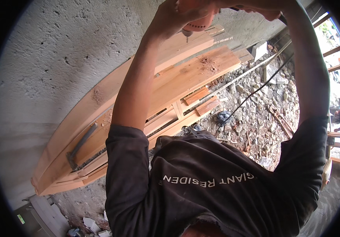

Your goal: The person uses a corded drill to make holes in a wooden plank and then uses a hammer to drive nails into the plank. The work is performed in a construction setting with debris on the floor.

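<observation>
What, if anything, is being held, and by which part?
An orange drill-like tool: left grip on its housing. The right grip is partly cut off at the top edge; its hold can't be told.

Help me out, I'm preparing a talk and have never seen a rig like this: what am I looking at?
No robot here: a person in a dark cloth shirt works bare-handed. The single picture comes from a wide fisheye camera on their head, looking down, so straight edges bend near the rim.

The left hand holds a rounded orange power tool with a narrow metal tip. The right hand is close by, but the frame's edge cuts it off, so I can't tell its grip.

Below them are long tan wooden planks, one scattered with reddish-brown shavings. A dark, long-handled, hammer-like tool lies among them. Around are rough grey concrete and loose grey stone rubble.
</observation>
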`<control>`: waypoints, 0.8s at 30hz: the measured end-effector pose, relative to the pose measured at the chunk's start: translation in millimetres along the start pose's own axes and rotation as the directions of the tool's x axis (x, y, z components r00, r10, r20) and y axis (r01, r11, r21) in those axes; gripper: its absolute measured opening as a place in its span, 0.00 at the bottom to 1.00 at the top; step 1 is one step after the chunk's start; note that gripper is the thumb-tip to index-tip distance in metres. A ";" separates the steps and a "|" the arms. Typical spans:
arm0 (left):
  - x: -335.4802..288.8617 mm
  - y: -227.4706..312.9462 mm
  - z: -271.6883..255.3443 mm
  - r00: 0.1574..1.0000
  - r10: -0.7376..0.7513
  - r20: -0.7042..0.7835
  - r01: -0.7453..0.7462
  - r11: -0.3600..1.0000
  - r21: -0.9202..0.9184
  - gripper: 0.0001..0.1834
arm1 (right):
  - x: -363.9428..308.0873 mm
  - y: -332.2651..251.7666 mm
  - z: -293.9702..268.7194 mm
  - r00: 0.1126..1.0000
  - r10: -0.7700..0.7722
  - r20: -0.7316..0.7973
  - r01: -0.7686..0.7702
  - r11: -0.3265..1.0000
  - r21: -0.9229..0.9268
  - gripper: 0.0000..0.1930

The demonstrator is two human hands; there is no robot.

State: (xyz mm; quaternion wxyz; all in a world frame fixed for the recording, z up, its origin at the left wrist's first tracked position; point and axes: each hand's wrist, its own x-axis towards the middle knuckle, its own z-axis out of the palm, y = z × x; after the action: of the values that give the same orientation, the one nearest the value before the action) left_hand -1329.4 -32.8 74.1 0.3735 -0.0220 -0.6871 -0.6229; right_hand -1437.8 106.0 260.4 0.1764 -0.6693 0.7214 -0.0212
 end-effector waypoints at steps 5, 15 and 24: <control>-10.0 -10.3 8.6 0.946 0.236 -0.222 -0.243 0.970 -0.004 0.38 | 10.7 -13.0 7.9 0.997 -0.075 0.008 0.075 0.989 -0.128 0.15; -29.7 -30.7 -35.8 0.876 0.352 -0.328 -0.285 0.929 0.236 0.40 | 27.7 -65.3 4.1 0.983 -0.087 0.163 0.124 0.964 -0.237 0.14; -54.6 -15.0 -41.1 0.906 0.224 -0.360 -0.195 0.974 0.116 0.31 | 51.9 -96.9 18.2 0.989 -0.073 0.131 0.110 0.947 -0.301 0.14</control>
State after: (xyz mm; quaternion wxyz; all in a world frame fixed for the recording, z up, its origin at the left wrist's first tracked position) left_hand -1277.6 -48.2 29.8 0.5618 0.0366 -0.6212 -0.5451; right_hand -1342.0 49.2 257.4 0.1114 -0.7215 0.6722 0.1226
